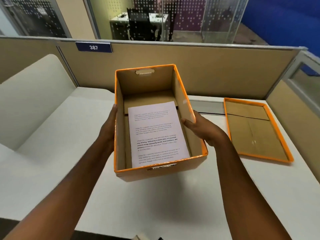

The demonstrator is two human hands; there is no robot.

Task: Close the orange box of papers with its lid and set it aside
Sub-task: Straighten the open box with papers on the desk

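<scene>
you've got the orange box [161, 172] dead centre over the white desk [225, 196], open-topped, with a printed sheet of paper [155, 134] lying flat on its bottom. your left hand [108, 130] is pressed flat on its 9 o'clock wall and your right hand [202, 129] clamps the 3 o'clock wall, thumb hooked over the rim, so both are squeezing the box between them. the lid [256, 130] sits upside down on the desk out at 3 o'clock, apart from the box, near the tan partition [207, 71].

A white desk [52, 153] meets tan partition panels [207, 70] bearing a blue "387" plate [93, 47], with dotted glass walls [173, 14] beyond.
</scene>
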